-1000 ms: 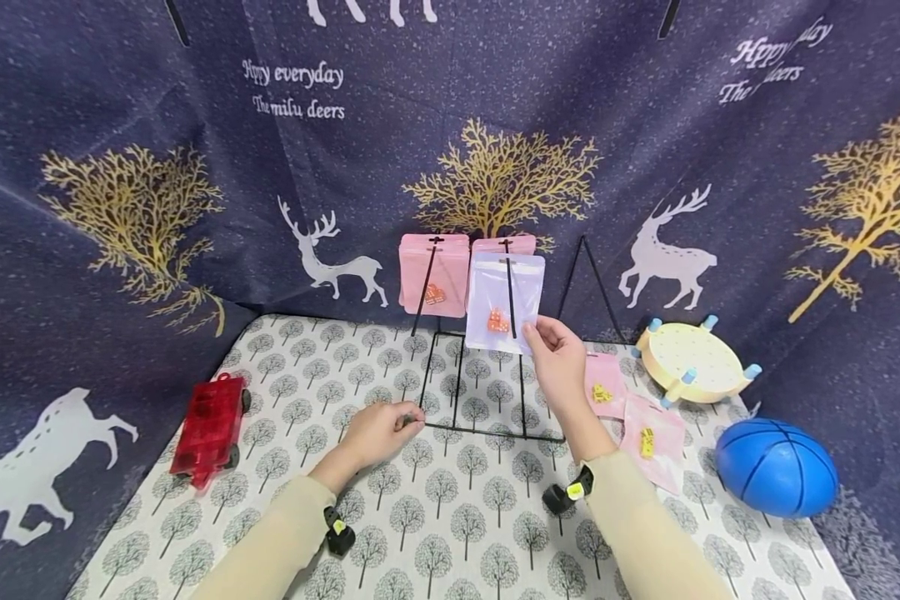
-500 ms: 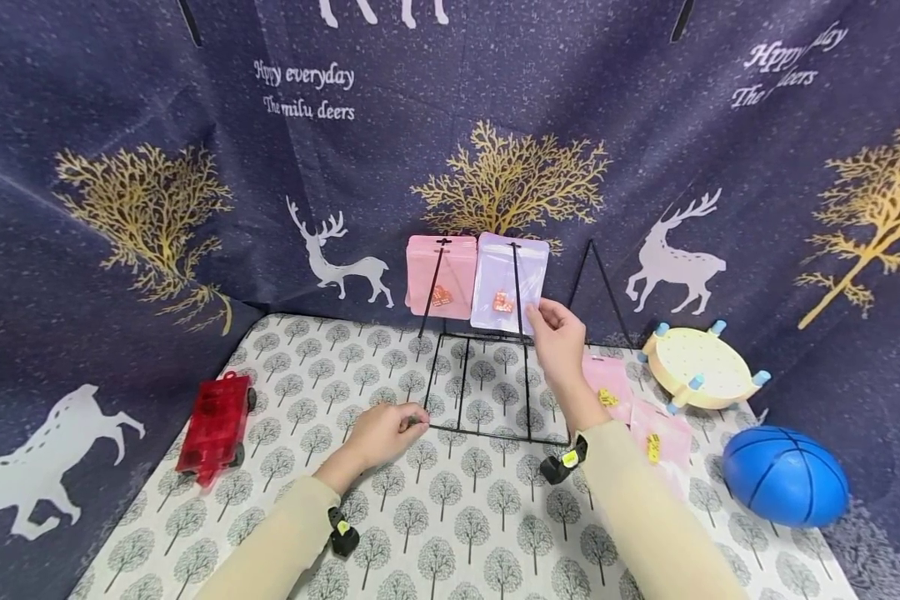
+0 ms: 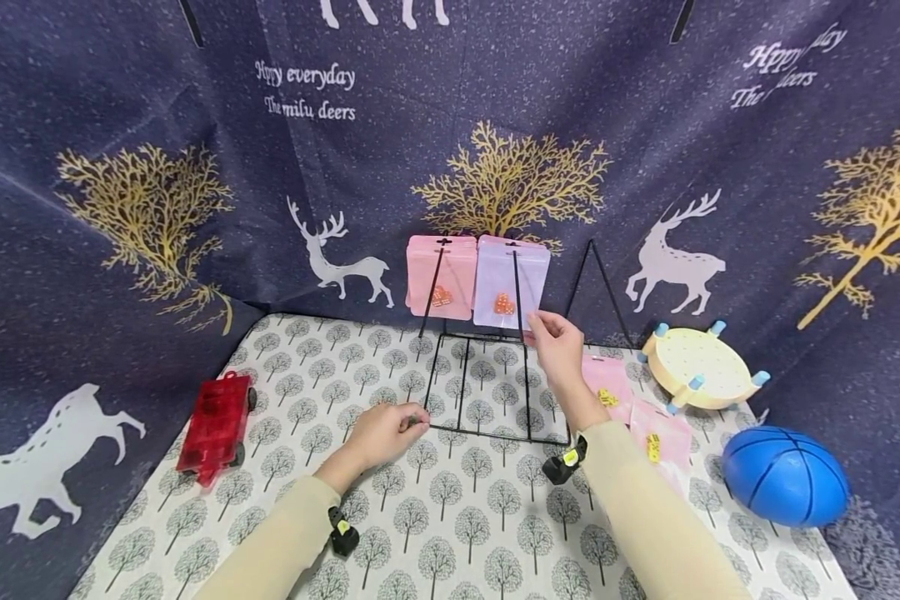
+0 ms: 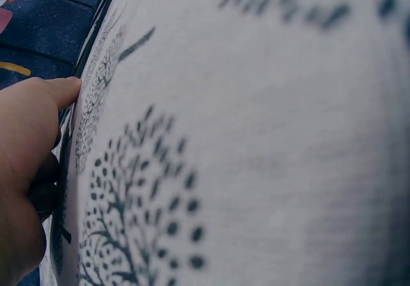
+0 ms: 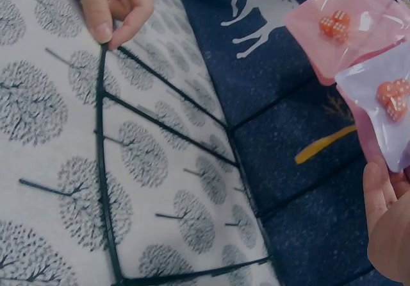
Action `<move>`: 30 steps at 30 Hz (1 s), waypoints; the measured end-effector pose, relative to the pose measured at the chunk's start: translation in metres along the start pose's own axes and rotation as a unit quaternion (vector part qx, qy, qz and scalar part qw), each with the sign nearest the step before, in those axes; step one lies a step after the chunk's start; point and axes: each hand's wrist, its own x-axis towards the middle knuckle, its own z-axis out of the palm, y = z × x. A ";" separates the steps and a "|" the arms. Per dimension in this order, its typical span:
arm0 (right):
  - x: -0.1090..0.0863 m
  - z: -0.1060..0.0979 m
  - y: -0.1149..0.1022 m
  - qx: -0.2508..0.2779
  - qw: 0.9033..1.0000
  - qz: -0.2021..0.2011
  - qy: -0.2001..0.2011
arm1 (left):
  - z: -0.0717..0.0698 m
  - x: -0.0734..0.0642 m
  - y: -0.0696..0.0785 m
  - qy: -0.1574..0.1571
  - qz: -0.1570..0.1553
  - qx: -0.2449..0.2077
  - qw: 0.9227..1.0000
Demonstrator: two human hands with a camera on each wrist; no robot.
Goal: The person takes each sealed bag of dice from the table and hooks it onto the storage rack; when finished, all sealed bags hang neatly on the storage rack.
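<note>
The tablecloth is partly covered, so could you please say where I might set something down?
Bare tablecloth lies between the red car and the left hand, and, in front of the wire rack, between the left sleeve and right sleeve. The right side is crowded with pink bags, a small stool and a blue ball.

Packets [image 3: 495, 279] hang on the rack [image 3: 462, 383], between toy car [image 3: 213, 425] (left) and ball [image 3: 786, 477].
</note>
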 end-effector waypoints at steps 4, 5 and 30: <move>-0.003 -0.008 0.008 0.013 1.000 0.012 -0.015 | 0.002 0.000 -0.002 0.001 0.001 -0.001 1.000; -0.004 -0.010 0.009 0.010 1.000 0.018 -0.017 | 0.002 0.000 -0.002 0.001 0.002 -0.001 1.000; -0.091 -0.124 0.011 -0.339 0.940 -0.008 0.045 | 0.001 0.001 -0.001 0.000 0.005 0.002 1.000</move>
